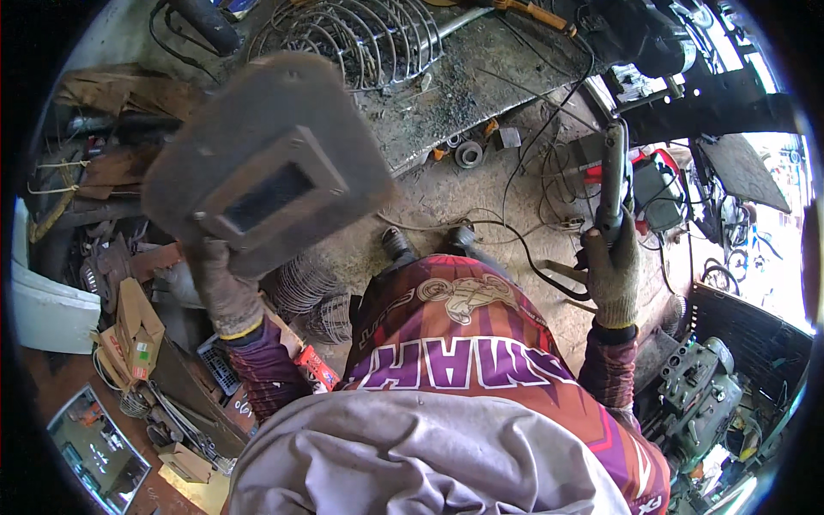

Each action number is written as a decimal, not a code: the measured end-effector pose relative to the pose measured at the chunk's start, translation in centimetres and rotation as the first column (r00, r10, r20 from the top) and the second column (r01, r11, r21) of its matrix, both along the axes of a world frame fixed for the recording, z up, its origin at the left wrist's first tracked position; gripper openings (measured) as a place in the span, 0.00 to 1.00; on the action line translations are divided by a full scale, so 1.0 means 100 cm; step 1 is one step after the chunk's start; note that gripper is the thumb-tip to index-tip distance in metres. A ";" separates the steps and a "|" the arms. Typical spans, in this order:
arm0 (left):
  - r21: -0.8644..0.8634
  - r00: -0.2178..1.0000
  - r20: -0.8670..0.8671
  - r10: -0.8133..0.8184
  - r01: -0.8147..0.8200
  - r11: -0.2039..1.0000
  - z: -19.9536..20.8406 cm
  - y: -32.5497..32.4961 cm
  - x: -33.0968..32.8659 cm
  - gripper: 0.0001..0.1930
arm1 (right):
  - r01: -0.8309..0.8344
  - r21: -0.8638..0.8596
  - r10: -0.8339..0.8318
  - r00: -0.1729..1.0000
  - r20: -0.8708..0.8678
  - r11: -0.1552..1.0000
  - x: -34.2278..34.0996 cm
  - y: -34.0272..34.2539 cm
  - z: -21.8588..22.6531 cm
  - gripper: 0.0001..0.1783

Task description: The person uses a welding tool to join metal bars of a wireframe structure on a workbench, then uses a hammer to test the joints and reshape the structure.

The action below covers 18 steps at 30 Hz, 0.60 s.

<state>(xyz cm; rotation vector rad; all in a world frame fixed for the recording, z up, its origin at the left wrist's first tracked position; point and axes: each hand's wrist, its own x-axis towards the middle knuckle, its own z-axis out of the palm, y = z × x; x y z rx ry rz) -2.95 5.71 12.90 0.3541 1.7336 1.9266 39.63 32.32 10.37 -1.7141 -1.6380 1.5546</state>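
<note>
My left hand [230, 292], in a soiled knit glove, is closed at the lower edge of a dark hand-held welding shield [343, 172]. The shield is raised and tilted, with its framed dark window [269, 196] facing up toward me. Its grip is hidden. On the right, my gloved right hand [614, 279] is closed around grey metal locking pliers [612, 184], which stick up past my fingers. Light metal prongs show to the left of that hand; whether they belong to the pliers I cannot tell.
Ahead stands a grimy workbench [481, 94] bearing a round wire-rod cage [369, 39] and an orange-handled electrode holder [536, 13]. Cables [524, 223] trail over the floor. Wire coils [305, 296] lie left of my legs; a green-grey machine [699, 395] stands at right.
</note>
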 end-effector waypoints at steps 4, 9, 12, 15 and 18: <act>0.130 0.995 0.053 0.083 -0.089 0.988 0.009 -0.013 -0.029 0.32 | 0.034 0.039 -0.033 0.999 -0.011 0.999 0.001 0.003 0.014 0.29; 0.161 0.998 0.034 0.044 -0.049 0.986 0.005 -0.006 -0.030 0.33 | -0.097 0.121 0.094 0.995 0.033 0.988 0.011 0.009 0.020 0.30; 0.163 0.999 0.000 -0.045 0.045 0.986 0.013 0.039 0.005 0.35 | -0.135 0.106 0.120 0.983 0.135 0.985 0.011 0.010 0.024 0.31; 0.105 1.000 -0.004 0.017 -0.017 0.994 0.002 0.073 0.029 0.38 | -0.151 0.116 0.135 0.982 0.134 0.982 0.008 0.010 0.027 0.31; 0.021 0.999 -0.037 -0.037 0.038 0.999 0.000 0.114 0.055 0.36 | -0.164 0.137 0.152 0.984 0.091 0.977 0.004 0.016 0.031 0.31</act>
